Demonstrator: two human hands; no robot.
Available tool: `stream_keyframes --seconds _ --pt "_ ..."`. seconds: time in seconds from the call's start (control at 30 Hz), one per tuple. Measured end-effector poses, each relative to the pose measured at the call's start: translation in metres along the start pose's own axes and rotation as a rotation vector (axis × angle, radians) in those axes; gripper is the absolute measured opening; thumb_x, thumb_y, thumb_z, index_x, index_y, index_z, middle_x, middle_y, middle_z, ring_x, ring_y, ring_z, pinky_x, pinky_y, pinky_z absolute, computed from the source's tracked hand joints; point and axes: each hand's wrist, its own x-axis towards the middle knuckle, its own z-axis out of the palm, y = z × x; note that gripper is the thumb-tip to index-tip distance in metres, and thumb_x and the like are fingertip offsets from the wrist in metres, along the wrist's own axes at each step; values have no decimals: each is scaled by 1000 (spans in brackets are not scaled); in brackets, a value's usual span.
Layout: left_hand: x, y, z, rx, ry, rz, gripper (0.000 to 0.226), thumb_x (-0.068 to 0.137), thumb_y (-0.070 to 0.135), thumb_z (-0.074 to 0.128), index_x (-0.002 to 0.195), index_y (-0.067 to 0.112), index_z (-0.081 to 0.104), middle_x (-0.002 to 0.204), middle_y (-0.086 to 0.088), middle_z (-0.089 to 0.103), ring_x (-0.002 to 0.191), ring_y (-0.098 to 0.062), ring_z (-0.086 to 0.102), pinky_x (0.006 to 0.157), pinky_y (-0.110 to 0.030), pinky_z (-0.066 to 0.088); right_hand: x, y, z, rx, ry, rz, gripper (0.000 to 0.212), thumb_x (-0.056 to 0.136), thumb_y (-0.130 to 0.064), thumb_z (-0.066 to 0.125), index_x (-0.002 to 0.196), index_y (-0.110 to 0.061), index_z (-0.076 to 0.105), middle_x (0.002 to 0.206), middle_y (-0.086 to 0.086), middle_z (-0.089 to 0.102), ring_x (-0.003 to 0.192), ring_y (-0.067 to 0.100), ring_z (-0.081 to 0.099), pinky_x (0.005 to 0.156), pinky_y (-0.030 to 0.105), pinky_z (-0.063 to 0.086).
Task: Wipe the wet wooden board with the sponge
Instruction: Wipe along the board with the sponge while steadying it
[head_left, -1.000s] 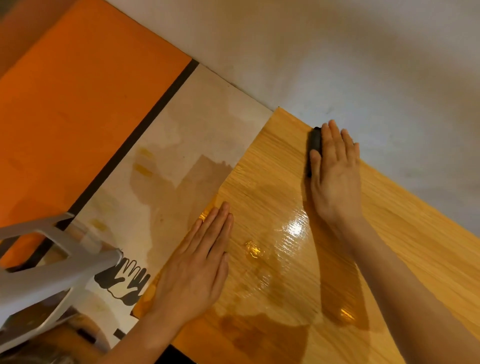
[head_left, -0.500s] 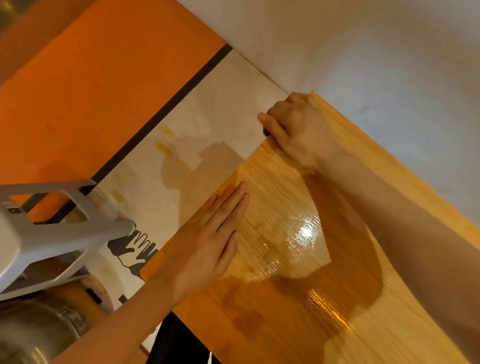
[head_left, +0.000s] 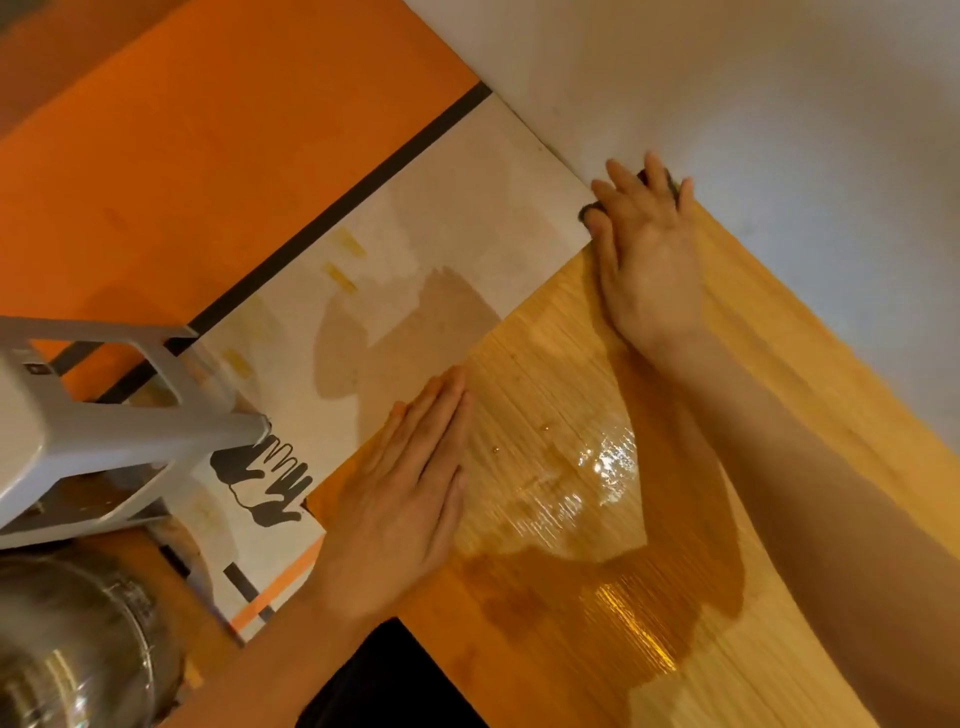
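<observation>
The right hand's (head_left: 647, 260) spread fingers (head_left: 657, 174) press the dark sponge (head_left: 589, 210), mostly hidden beneath them, onto the far corner of the wet wooden board (head_left: 571, 467) by the white wall (head_left: 779, 130). The left hand (head_left: 405, 499) lies flat, fingers straight, on the board's left edge. A grey stool (head_left: 104, 421) and steel pot (head_left: 78, 644) stand left.
</observation>
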Motion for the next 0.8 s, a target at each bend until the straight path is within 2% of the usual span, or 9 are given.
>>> stream_keyframes --seconds 0.13,0.23,0.3,0.37,0.47,0.5,0.57,0.7,0.8 --pt "-26 -6 2 -10 -7 -129 58 103 26 34 155 1 28 166 -12 20 155 -18 10 127 -30 -1 -77 -73 25 27 -42 -219 43 105 -33 32 143 -15 43 154 3 34 148 24 16 122 45 8" --pt "-24 -5 8 -8 9 -132 59 103 27 32 156 2 25 167 -11 17 156 -17 8 128 -30 0 -85 -68 22 6 -162 -340 47 104 -34 34 147 -15 35 157 2 28 149 21 14 122 43 10" --pt "-22 -4 12 -7 34 -118 58 104 27 32 156 2 26 167 -11 18 156 -17 9 128 -32 4 -65 -40 12 3 -153 -269 50 104 -34 31 149 -14 30 158 3 24 149 22 12 122 44 9" --pt "-23 -5 14 -7 57 -112 57 104 26 32 155 1 27 166 -12 19 156 -18 12 128 -35 8 -41 -11 1 2 -60 -69 50 104 -33 29 150 -12 28 159 6 22 149 25 12 122 44 8" --pt "-27 -6 16 -2 69 -117 57 105 26 28 155 1 26 166 -12 19 156 -19 13 128 -36 11 -37 -23 4 36 54 204 50 105 -29 26 151 -10 24 160 9 18 149 26 9 122 45 6" --pt "-28 -6 16 3 67 -117 57 105 26 27 156 0 26 166 -13 18 155 -20 13 128 -36 11 -50 -40 11 38 76 211 50 104 -28 27 150 -8 25 159 10 19 149 28 11 122 47 8" --pt "-28 -6 16 19 66 -115 57 105 26 26 156 0 25 167 -13 18 155 -22 16 127 -38 14 -91 -79 26 28 84 38 48 102 -24 33 147 -6 30 156 14 27 146 32 19 121 50 14" --pt "-27 -5 17 25 54 -118 58 105 26 25 157 2 22 168 -11 13 155 -22 17 126 -40 16 -132 -88 29 11 -73 -270 47 104 -28 36 148 -10 33 156 8 28 147 21 17 122 42 12" --pt "-26 -6 19 4 46 -114 58 106 27 24 158 3 19 169 -9 9 156 -21 14 127 -38 13 -93 -37 10 -22 -53 -137 49 104 -27 33 149 -8 30 157 10 26 147 26 17 121 39 7"
